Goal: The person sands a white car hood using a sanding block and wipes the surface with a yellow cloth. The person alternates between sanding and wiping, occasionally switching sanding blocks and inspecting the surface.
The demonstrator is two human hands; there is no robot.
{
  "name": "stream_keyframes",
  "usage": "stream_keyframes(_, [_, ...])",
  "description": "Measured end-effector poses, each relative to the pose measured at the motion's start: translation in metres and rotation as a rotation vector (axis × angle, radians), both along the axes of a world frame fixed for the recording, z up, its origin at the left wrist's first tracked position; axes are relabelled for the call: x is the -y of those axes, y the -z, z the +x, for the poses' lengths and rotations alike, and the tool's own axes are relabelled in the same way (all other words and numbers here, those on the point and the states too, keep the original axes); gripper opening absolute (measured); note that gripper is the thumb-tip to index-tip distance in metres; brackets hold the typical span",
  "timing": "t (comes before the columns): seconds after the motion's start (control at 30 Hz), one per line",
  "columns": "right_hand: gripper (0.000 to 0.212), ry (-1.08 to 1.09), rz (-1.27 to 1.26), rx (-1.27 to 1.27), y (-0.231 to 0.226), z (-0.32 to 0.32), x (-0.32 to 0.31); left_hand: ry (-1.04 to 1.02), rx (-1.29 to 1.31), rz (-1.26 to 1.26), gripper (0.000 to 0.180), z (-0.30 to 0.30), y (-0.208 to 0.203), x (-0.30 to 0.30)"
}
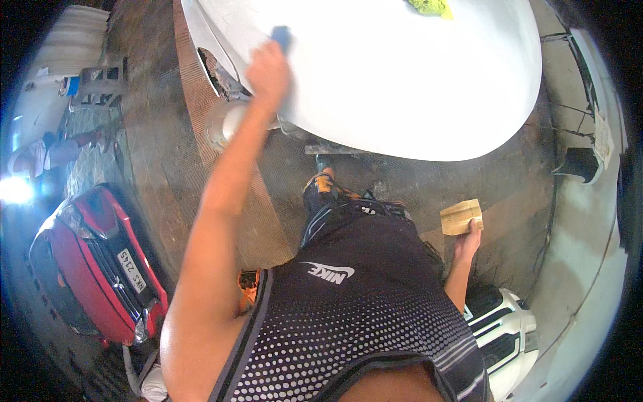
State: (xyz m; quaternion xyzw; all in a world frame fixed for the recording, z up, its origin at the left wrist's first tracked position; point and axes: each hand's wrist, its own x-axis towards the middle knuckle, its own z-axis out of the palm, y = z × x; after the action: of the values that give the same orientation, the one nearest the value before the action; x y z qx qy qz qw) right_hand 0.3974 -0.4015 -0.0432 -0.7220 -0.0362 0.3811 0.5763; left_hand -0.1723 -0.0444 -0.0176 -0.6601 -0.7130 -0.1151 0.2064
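Note:
A large, glossy white car body panel point(402, 87) fills the top of the view, its rounded edge toward me. My left hand point(269, 74) reaches over the panel's left part, its fingers closed round a small blue block point(282, 39); both are slightly blurred. What the block's underside touches is hidden. Low at my right side, apart from the panel, my right hand point(471, 240) pinches a stiff tan-gold sheet point(461, 218) that looks like sandpaper. A crumpled yellow-green cloth point(431, 7) lies on the panel at its far side.
On the left stands a red car bumper point(94, 261) with a number plate. A white and black bumper point(504, 335) is behind me at right. A rounded light-coloured part point(228, 125) sits below the panel's left edge. Farther left is another person point(50, 154) near a bright light.

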Motion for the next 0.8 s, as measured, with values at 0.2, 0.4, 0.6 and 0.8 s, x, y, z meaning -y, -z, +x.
stream_keyframes(0.2, [0.037, -0.138, 0.001, -0.053, 0.011, 0.025, -0.024, 0.533, 0.334, -0.242, 0.035, 0.193, 0.072, 0.163])
stream_keyframes(0.4, [0.04, -0.156, -0.011, -0.023, 0.019, 0.089, 0.004, 0.051, 0.643, -0.097, 0.041, 0.125, 0.049, 0.126])
stream_keyframes(0.6, [0.044, -0.158, -0.123, 0.009, 0.025, 0.143, 0.062, -0.309, 0.329, -0.055, 0.033, -0.011, -0.004, 0.044])
stream_keyframes(0.8, [0.046, -0.191, -0.077, -0.046, -0.001, 0.158, 0.078, -0.181, 0.021, 0.07, 0.024, 0.176, 0.089, 0.13])
